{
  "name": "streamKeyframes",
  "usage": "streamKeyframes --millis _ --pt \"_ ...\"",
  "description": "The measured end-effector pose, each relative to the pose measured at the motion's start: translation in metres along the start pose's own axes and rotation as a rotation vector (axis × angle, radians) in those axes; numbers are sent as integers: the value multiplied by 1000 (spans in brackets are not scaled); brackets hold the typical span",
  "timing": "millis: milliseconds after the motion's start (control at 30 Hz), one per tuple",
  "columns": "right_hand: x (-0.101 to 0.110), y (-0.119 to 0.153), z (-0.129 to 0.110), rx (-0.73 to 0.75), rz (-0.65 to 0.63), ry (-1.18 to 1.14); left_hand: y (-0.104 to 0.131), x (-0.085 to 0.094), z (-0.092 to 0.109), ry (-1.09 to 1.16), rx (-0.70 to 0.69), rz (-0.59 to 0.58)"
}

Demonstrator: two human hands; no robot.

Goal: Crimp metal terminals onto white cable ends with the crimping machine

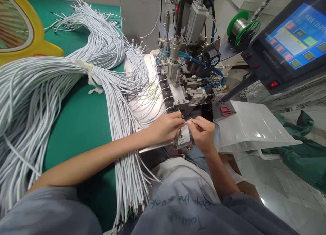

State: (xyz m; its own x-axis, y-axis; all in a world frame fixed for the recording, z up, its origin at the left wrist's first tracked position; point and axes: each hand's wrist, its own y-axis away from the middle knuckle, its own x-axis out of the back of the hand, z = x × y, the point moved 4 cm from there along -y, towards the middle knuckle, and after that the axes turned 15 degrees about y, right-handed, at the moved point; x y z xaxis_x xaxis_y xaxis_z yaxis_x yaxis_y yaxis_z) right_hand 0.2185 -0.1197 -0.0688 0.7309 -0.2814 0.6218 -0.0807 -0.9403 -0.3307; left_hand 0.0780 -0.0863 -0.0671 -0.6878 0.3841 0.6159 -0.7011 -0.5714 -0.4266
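My left hand (pixel 168 126) pinches a white cable close to its end, in front of the machine (pixel 175 71). Right beside it, my right hand (pixel 203 129) has thumb and fingers closed on the thin stripped wires (pixel 189 120) at the cable's tip. Most of the cable is hidden by my left hand. A thick bundle of white cables (pixel 115 109) lies under my left forearm, tied with a whitish strip (pixel 88 70). Several cables run from the pile into a row of slots (pixel 166 94) along the machine's left edge.
A control screen (pixel 300 34) stands at the right, with a green solder-wire spool (pixel 240 27) nearby. Red-handled scissors (pixel 225 111) lie on the dark base beside a translucent bin (pixel 257 126). A yellow-framed fan (pixel 35 34) sits at the left on the green table (pixel 84 126).
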Motion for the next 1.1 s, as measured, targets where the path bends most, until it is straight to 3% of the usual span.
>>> streamKeyframes --millis 100,167,333,467,600,700,867,1100 --pt "0 -6 2 40 -134 -49 0 1 2 -137 -53 -65" --pt "-3 -10 4 37 -179 -91 0 0 0 -122 -28 -49" --pt "-11 -5 13 -11 9 -96 1 -6 -7 97 120 61" --pt "-22 -3 35 -114 -2 -126 2 -12 -15 -23 180 -100" --pt "-35 -10 68 -272 -120 -229 2 -15 -29 -341 297 -271" --pt "-46 -14 82 -400 -216 -323 2 -17 -35 -451 326 -340" --pt "-56 -20 80 -413 -290 -384 1 -17 -37 -441 352 -347" --pt "-56 -24 78 -402 -321 -368 0 -16 -32 -482 302 -435"
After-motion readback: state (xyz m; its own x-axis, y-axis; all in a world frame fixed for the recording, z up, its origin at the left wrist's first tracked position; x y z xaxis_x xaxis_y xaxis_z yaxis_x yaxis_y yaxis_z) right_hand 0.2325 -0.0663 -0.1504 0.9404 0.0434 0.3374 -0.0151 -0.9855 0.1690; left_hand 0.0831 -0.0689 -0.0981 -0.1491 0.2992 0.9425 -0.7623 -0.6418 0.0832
